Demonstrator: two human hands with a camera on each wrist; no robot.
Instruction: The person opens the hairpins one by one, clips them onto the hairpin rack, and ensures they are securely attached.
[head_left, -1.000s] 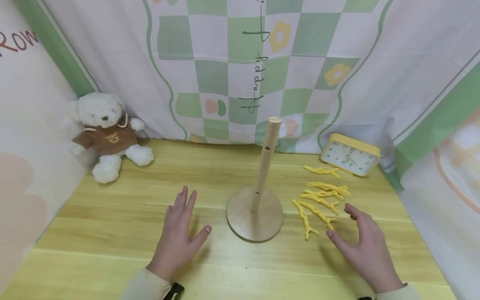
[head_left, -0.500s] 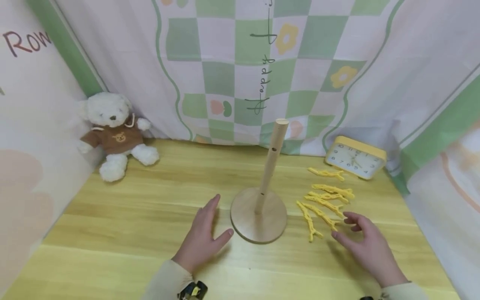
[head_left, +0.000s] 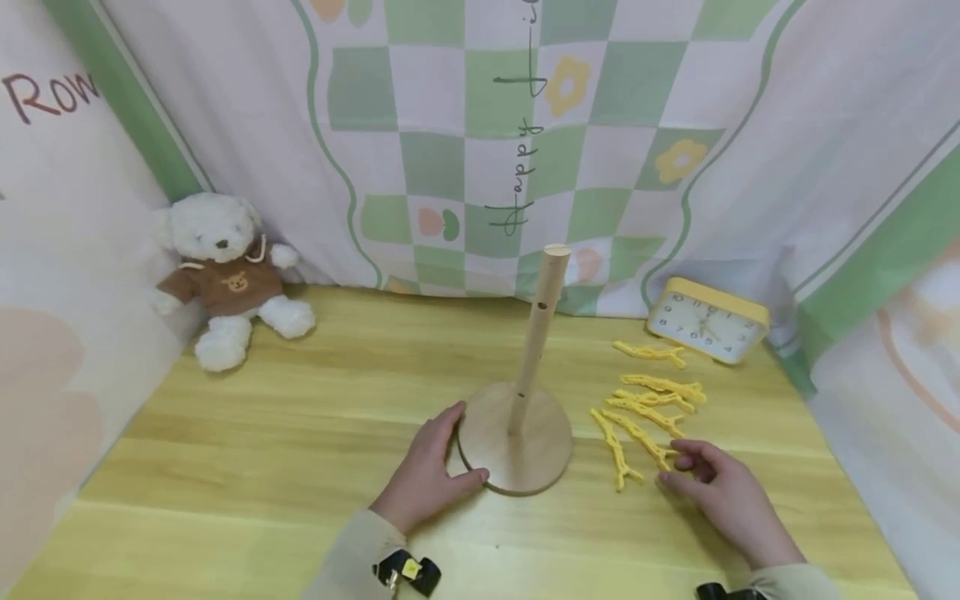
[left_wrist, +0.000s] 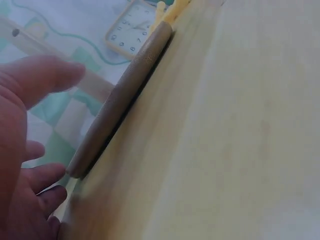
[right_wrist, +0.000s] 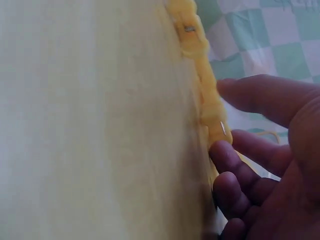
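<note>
Since the frame a second ago, the left hand [head_left: 427, 471] has come across to the round base [head_left: 543, 454] of the wooden stand [head_left: 516, 419], and the right hand [head_left: 727, 496] has narrowed the gap between thumb and forefinger.

The wood-grain tabletop [head_left: 225, 483] lies below all the fingers. The stand is upright just right of the left fingers, its drilled post [head_left: 536, 333] rising beyond them. A plush bear [head_left: 238, 283] in a brown hoodie sits well past the left fingertips; a yellow alarm clock [head_left: 708, 321] stands beyond the right ones. Between those and the clock lie yellow branch-shaped pieces [head_left: 617, 452], some overlapping.

An uneven push on the rim could slide or tip the tall stand, and overlapping pieces could drag along if the right fingers catch more than one.

The left thumb and forefinger are spread wide around the base's near-left rim, gripping nothing. The right fingers are loosely bent, slightly apart, at the end of the nearest piece [right_wrist: 212, 97]; whether they touch it, I cannot tell.
</note>
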